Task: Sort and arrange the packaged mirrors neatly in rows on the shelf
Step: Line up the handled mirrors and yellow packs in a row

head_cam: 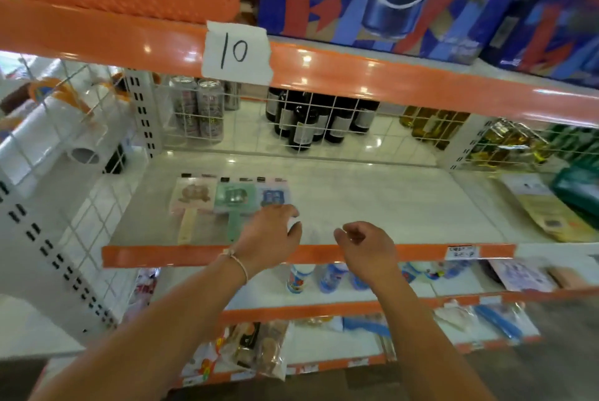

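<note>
Three packaged hand mirrors lie side by side in a row on the white shelf (372,203): a pink one (193,198) at the left, a green one (233,201) in the middle, a blue one (273,196) at the right. My left hand (270,235) lies over the lower part of the blue mirror, fingers spread and relaxed, hiding its handle. My right hand (364,243) hovers over the shelf's front edge to the right, fingers loosely curled and holding nothing.
Flat packets (547,212) and a green box (580,190) lie at the shelf's right end. Behind a wire grid stand cans (197,109) and dark bottles (311,122). The shelf above carries a paper tag "10" (236,52). Lower shelves hold small bottles and packets.
</note>
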